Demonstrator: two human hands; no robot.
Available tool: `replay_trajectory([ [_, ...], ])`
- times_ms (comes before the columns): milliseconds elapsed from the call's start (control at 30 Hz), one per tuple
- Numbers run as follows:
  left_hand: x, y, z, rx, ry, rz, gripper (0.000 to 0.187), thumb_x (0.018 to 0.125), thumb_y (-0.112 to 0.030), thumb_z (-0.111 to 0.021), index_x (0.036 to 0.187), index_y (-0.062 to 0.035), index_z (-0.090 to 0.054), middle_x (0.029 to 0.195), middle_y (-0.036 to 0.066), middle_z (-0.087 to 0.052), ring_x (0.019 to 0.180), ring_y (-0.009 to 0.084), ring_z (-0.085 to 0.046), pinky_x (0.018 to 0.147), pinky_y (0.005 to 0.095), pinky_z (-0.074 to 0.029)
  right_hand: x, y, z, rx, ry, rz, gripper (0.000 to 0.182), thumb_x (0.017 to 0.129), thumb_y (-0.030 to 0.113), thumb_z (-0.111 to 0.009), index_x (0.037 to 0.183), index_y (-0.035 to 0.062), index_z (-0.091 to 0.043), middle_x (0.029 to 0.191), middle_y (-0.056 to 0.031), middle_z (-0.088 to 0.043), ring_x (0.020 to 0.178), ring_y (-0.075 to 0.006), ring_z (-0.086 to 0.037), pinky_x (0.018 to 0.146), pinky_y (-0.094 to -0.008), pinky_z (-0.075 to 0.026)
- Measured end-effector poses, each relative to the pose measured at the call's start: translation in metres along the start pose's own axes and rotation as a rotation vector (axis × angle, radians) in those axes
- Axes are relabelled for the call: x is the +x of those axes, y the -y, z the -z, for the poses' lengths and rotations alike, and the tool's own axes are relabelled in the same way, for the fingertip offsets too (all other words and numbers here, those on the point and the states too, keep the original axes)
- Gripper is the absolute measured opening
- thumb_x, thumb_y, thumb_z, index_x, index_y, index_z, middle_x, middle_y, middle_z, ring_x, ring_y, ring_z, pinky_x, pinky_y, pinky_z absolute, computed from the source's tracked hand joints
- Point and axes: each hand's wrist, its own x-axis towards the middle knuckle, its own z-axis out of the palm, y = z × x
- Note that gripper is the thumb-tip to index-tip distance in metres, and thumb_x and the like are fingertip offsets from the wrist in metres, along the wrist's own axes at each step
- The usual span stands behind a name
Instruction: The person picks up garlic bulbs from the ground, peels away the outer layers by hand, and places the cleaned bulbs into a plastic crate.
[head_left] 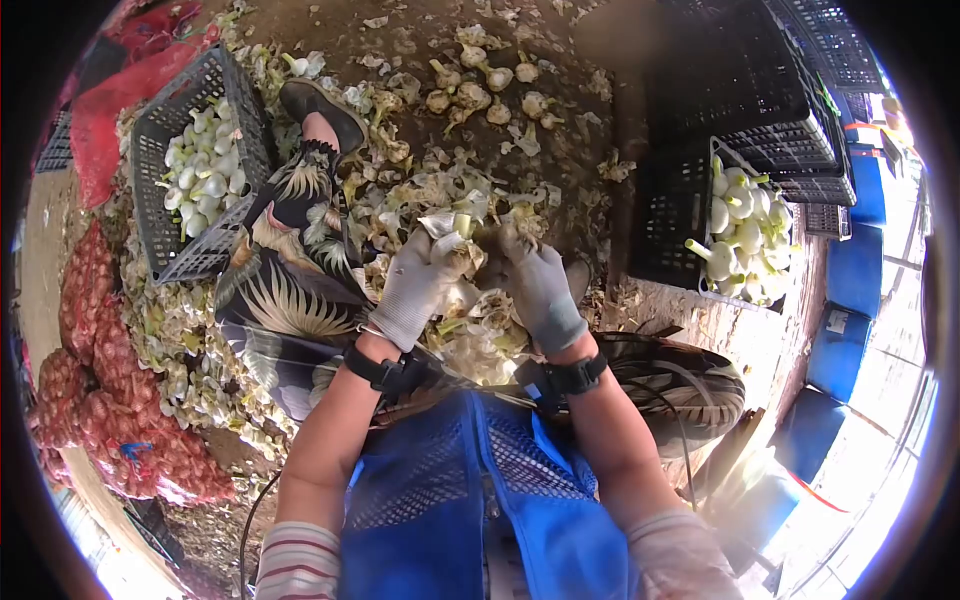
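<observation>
My left hand [415,287], in a pale work glove, is closed around a garlic bulb [464,258] with a short greenish stem and loose papery skin at its top. Close beside it, my right hand [541,290], gloved too, has its fingers curled together near the bulb. Whatever those fingers hold is hidden. Beneath both hands lies a heap of garlic skins [480,350] between my legs. Several unpeeled garlic bulbs [472,95] rest on the ground farther out in front.
A black crate [262,140] of peeled white bulbs stands at left, beside my shoe [325,112]. Another crate of white bulbs [748,225] is at right, near stacked black crates [740,85]. Red mesh sacks [130,430] lie lower left. Skins litter the ground.
</observation>
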Motion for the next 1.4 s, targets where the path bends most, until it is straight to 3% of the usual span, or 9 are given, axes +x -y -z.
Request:
replay_trajectory([
  [433,0.002,-0.009,-0.007,0.086,-0.374,-0.2,0.018,0.09,-0.009,-0.064,0.105,0.0,-0.064,0.082,0.0,-0.065,0.067,0.0056,-0.059,0.06,0.0247,-0.051,-0.034,-0.024,-0.006,-0.447,0.014,0.053,0.022,0.091,0.007,-0.049,0.093,-0.0059,-0.067,0.068,0.0034,-0.056,0.062,-0.0087,-0.051,0.054,-0.0288,-0.041],
  [533,0.0,-0.006,0.0,0.103,-0.378,-0.085,0.02,0.091,-0.011,-0.065,0.107,0.0009,-0.063,0.083,0.002,-0.066,0.069,0.0078,-0.06,0.062,0.0257,-0.051,-0.02,-0.05,0.01,-0.452,0.165,0.559,0.021,0.091,0.006,-0.05,0.095,-0.0048,-0.068,0.068,0.005,-0.054,0.062,-0.0083,-0.05,0.054,-0.028,-0.039],
  [600,-0.001,-0.005,-0.009,0.197,-0.4,-0.263,0.02,0.092,-0.01,-0.063,0.11,0.0007,-0.062,0.085,0.002,-0.066,0.069,0.0072,-0.059,0.063,0.0249,-0.05,-0.018,-0.041,0.02,-1.362,0.103,0.999,0.016,0.087,0.003,-0.06,0.101,-0.0013,-0.067,0.085,-0.0089,-0.067,0.068,-0.0188,-0.062,0.068,-0.0332,-0.054],
  [633,-0.001,-0.004,-0.013,0.291,-0.417,-0.441,0.02,0.094,-0.008,-0.061,0.112,0.0004,-0.062,0.087,0.001,-0.066,0.069,0.0066,-0.059,0.063,0.0241,-0.049,-0.016,-0.041,0.019,-1.363,0.1,0.996,0.016,0.087,0.003,-0.06,0.101,-0.0013,-0.067,0.085,-0.0089,-0.067,0.068,-0.0188,-0.062,0.068,-0.0332,-0.054],
  [700,0.003,0.004,-0.01,0.474,-0.47,-0.59,0.022,0.094,-0.008,-0.061,0.113,0.001,-0.061,0.09,0.002,-0.066,0.071,0.0069,-0.059,0.064,0.0243,-0.049,-0.017,-0.03,0.001,-0.157,0.016,-0.116,0.016,0.093,0.005,-0.059,0.106,-0.0027,-0.065,0.084,-0.0059,-0.066,0.074,-0.0124,-0.063,0.068,-0.028,-0.053],
  [933,-0.001,-0.008,-0.013,0.226,-0.458,-0.376,0.021,0.093,-0.012,-0.063,0.11,0.0,-0.061,0.092,0.006,-0.066,0.078,0.0117,-0.063,0.066,0.0279,-0.053,-0.028,-0.027,-0.011,-0.335,-0.042,0.23,0.02,0.095,0.013,-0.056,0.094,-0.0036,-0.068,0.064,0.0041,-0.053,0.058,-0.0054,-0.045,0.05,-0.0254,-0.036],
  [1067,-0.003,-0.008,-0.005,-0.36,-0.4,-0.05,0.021,0.088,-0.007,-0.065,0.109,-0.0014,-0.06,0.096,0.008,-0.067,0.08,0.0149,-0.067,0.072,0.0279,-0.056,-0.015,-0.054,0.007,-0.69,0.001,0.229,0.018,0.091,0.011,-0.056,0.098,-0.0011,-0.068,0.069,-0.0104,-0.063,0.06,-0.0244,-0.059,0.06,-0.0362,-0.047],
  [1167,-0.018,-0.026,-0.004,1.026,-0.381,-0.623,0.034,0.079,-0.002,-0.073,0.109,0.0003,-0.057,0.099,0.01,-0.068,0.087,0.0177,-0.068,0.079,0.0292,-0.056,-0.01,-0.061,0.02,-0.962,0.021,0.24,0.017,0.087,0.011,-0.059,0.098,0.0021,-0.068,0.077,-0.0189,-0.067,0.07,-0.0376,-0.064,0.068,-0.0425,-0.05],
  [1400,-0.011,-0.025,0.0,0.258,-0.274,-0.379,0.031,0.087,0.006,-0.063,0.116,-0.001,-0.055,0.106,0.009,-0.066,0.099,0.0197,-0.068,0.082,0.03,-0.057,-0.007,-0.021,0.022,-0.777,-0.008,0.303,0.014,0.082,0.006,-0.061,0.094,0.0031,-0.067,0.084,-0.0183,-0.068,0.074,-0.0331,-0.067,0.067,-0.0352,-0.052],
])
